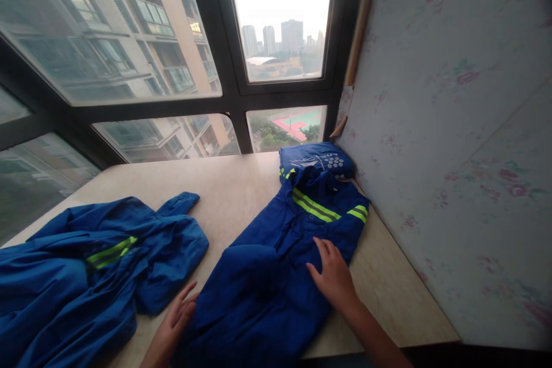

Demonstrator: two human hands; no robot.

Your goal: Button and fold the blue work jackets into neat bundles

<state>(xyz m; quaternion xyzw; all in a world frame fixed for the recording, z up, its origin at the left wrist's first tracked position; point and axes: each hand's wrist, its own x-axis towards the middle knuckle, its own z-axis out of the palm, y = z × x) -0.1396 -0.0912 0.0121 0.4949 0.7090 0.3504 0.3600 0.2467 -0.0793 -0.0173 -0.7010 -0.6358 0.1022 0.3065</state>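
Spread lengthwise before me lies a blue work coverall [259, 276] with yellow-green and grey reflective stripes across its chest and sleeve. My right hand [332, 273] rests on its right side below the chest stripe, fingers stretched out and holding nothing. At the garment's lower left edge is my left hand [175, 316], its fingers apart; whether it touches the cloth I cannot tell. A second blue work garment [107, 264] with a similar stripe lies crumpled on the left. Behind the coverall's collar sits a folded blue bundle [317, 158] with white printing.
The garments lie on a pale ledge [228, 184] under dark-framed windows [235, 98]. A wall with flowered paper [452, 155] bounds the ledge on the right. The ledge's front edge [435, 339] shows at lower right.
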